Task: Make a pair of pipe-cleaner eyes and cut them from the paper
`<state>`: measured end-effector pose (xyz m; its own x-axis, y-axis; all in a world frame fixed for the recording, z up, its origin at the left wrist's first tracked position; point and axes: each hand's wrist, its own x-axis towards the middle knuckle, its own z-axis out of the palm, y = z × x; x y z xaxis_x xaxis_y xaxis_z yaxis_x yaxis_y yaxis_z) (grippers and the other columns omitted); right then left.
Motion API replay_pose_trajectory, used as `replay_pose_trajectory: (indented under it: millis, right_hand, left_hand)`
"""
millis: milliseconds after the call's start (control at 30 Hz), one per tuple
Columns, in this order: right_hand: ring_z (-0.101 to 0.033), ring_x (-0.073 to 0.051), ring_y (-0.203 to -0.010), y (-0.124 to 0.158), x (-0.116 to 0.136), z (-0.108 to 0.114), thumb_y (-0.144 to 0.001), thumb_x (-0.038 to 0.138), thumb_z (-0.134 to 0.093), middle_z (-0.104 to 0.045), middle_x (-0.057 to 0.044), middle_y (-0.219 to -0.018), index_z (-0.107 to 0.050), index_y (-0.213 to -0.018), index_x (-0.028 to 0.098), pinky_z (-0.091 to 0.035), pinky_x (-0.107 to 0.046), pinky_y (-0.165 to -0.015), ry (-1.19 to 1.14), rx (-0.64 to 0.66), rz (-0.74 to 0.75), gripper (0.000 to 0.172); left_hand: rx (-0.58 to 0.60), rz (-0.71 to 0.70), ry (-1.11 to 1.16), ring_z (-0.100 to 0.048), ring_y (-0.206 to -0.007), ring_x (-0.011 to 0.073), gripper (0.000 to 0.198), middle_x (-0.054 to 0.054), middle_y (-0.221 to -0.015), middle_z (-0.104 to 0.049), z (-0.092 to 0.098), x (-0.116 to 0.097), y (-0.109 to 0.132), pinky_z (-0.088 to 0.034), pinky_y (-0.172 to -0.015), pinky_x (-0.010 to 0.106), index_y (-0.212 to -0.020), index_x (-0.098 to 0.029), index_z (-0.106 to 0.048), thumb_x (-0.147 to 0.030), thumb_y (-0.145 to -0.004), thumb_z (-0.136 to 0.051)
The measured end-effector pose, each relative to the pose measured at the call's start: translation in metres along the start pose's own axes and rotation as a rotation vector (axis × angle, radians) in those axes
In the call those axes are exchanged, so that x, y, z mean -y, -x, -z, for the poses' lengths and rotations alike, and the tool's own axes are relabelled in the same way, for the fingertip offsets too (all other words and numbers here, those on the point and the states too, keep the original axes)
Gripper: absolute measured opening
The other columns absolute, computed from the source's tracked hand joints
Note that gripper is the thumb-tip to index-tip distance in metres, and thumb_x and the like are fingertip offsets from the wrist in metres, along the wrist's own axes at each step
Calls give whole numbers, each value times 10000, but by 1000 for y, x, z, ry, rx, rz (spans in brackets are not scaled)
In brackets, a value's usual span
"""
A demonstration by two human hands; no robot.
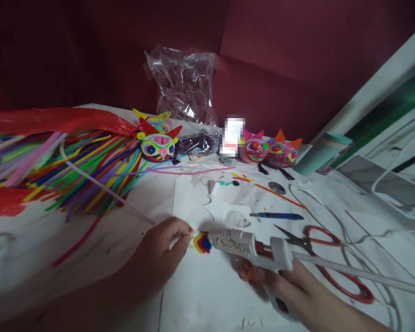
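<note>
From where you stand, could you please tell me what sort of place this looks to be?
Probably a craft worktable: colourful pipe cleaners lie heaped at the left, decorated animal-face figures sit along the back, and the right hand holds a hot glue gun.

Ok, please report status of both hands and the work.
Right hand gripping glue gun. Left hand pinched beside colourful piece, contact unclear. Piece close to gun's front. Scissors lying near right hand.

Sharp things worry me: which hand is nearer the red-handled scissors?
Right. The right hand, holding the hot glue gun, is just left of the scissors; the left hand farther left.
</note>
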<state>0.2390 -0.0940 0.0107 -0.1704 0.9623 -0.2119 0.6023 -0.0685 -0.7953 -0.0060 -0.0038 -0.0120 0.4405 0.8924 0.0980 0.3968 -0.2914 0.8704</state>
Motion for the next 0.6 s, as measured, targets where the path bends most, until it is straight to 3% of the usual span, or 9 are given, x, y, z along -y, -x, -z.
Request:
replay_pose_trajectory:
  millis: [133,333,600]
  right_hand:
    - [-490,-147,-643,-2,5,-1,-905,510,-363,-550,-35,-724,-590,-834,176,-462,-243,-578,17,-30,13,410]
    - [-426,-117,-539,-4,4,-1,-896,514,-393,-504,-6,-646,-570,-790,185,-412,-205,-466,12,-11,41,388]
    - [-388,-112,-536,-4,3,-2,-911,443,-370,-434,17,-618,-546,-782,189,-395,-205,-465,78,47,36,335]
  left_hand:
    - [-20,-3,-3,-597,-823,159,144,3,-819,-645,-1,0,1,-428,-751,261,-688,-207,-523,-259,-808,-464]
    - [-21,3,-18,-601,-840,159,127,1,-840,-654,0,0,1,-429,-751,262,-698,-209,-540,-242,-798,-469]
    - [-21,-19,-40,-602,-852,154,133,-4,-839,-656,-1,-1,1,-425,-755,252,-687,-210,-532,-224,-800,-462]
